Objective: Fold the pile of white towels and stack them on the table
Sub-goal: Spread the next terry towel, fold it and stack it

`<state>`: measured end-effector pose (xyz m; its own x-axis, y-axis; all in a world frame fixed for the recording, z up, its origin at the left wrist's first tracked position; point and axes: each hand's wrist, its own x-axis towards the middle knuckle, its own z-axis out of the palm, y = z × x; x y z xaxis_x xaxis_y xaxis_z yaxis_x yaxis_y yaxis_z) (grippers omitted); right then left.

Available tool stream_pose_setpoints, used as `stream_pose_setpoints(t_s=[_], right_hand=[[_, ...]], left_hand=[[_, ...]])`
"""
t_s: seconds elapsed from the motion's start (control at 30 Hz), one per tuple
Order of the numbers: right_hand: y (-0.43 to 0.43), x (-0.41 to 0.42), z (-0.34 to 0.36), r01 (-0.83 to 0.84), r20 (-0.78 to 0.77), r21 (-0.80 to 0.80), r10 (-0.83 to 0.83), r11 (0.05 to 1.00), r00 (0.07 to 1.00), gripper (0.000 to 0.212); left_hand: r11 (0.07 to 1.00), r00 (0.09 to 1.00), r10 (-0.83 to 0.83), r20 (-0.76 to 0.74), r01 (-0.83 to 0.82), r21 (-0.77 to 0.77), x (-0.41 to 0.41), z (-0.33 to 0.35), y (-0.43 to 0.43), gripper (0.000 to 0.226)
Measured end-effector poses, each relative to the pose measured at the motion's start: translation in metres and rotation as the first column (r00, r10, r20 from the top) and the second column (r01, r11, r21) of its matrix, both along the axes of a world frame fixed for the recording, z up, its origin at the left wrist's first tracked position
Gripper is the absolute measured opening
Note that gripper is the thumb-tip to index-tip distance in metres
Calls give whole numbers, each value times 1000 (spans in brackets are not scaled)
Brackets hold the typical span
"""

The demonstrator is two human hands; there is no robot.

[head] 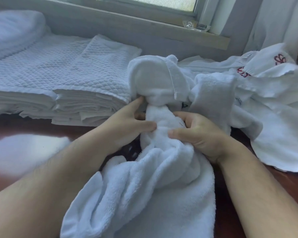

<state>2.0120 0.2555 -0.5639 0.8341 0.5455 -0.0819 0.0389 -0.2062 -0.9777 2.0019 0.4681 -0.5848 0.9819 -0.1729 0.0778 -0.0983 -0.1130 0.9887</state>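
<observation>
A fluffy white towel (144,194) lies bunched in front of me on the dark wooden table (24,126). Its far part is gathered into a narrow neck that widens into a rounded shape (150,78) standing upright. My left hand (127,124) holds the neck from the left, thumb on top and forefinger stretched toward the rounded part. From the right, my right hand (196,133) grips the same neck with curled fingers. A stack of folded white towels (86,103) sits to the left. Unfolded white towels (265,103) lie heaped at the right.
A second folded stack (19,100) and a rolled white bundle (12,35) lie far left. A window sill (144,24) with a clear plastic wrapper (195,26) runs behind. Some towels at right carry red embroidery (279,59). A blurred white patch (24,152) shows at near left.
</observation>
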Motion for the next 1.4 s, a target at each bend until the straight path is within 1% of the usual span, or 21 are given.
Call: stream_pose_setpoints(t_s=[0.07, 0.13, 0.17, 0.23, 0.27, 0.3, 0.33, 0.4, 0.47, 0.53, 0.63, 0.7, 0.8, 0.87, 0.93, 1.0, 1.03, 1.2, 1.27, 1.33, 1.4], right_hand=[[-1, -1, 2, -37, -7, 43, 37, 998, 999, 34], [-1, -3, 3, -101, -41, 55, 103, 993, 994, 39], [-1, -4, 3, -153, -71, 46, 156, 987, 985, 44], [0, -9, 3, -251, -142, 54, 256, 967, 956, 43], [1, -11, 3, -282, -172, 67, 290, 957, 942, 41], [1, -13, 3, -297, -188, 81, 307, 951, 933, 39], [2, -13, 2, -290, -187, 78, 300, 954, 935, 41], [3, -13, 2, -184, -143, -13, 180, 983, 973, 43], [2, -8, 1, 29, -29, -160, -34, 987, 999, 38], [1, -1, -1, 198, 65, -216, -188, 956, 980, 35], [3, 7, -7, 339, 79, -148, -331, 929, 940, 31], [5, 15, -13, 421, 166, -146, -398, 895, 902, 40], [7, 20, -19, 456, 342, -170, -382, 873, 858, 43], [3, 23, -22, 449, 400, -130, -368, 884, 839, 43], [-2, 24, -22, 456, 426, -87, -381, 885, 820, 47], [-5, 25, -23, 458, 386, -61, -402, 887, 830, 38], [-6, 25, -24, 457, 373, -61, -405, 887, 835, 35], [-4, 24, -28, 492, 436, -54, -423, 869, 795, 36], [0, 23, -23, 464, 455, -83, -380, 882, 805, 47], [5, 18, -15, 422, 433, -154, -323, 893, 841, 72], [9, 11, -6, 408, 390, -223, -302, 886, 870, 82]], left_hand=[[995, 999, 41, 21, -38, -95, 2, 2, 2, 48], [980, 998, 57, 8, -55, -193, 2, 2, 2, 39], [970, 999, 41, -11, -42, -239, 3, 2, 2, 36], [962, 999, 23, -23, -28, -273, 0, 4, 0, 39], [967, 1000, 3, 8, 0, -254, -1, 4, 0, 40], [983, 999, -3, 52, 13, -184, -1, 5, -1, 40], [996, 996, 9, 93, -1, -92, -1, 4, -1, 47], [996, 991, 71, 116, -77, 51, 1, 1, 0, 78], [987, 989, 107, 101, -118, 111, 3, -2, 0, 89], [970, 981, 154, 121, -173, 168, 0, 3, -3, 84], [943, 960, 230, 158, -260, 208, -4, 12, -4, 61], [940, 959, 258, 122, -278, 198, -7, 17, -4, 48], [954, 965, 226, 134, -247, 168, -12, 24, 1, 12], [980, 991, 88, 103, -105, 170, -15, 26, 8, 30], [939, 994, -4, 113, -35, 343, -17, 23, 13, 39], [850, 985, -43, 168, -52, 524, -15, 15, 12, 40], [824, 982, -45, 184, -68, 562, -14, 11, 10, 40], [763, 980, -54, 191, -83, 641, -13, 4, -4, 44], [773, 981, -58, 183, -72, 630, -15, 8, -9, 53], [801, 993, -72, 92, 2, 599, -19, 20, -14, 57], [755, 994, -106, -29, 99, 648, -25, 35, -16, 58]])
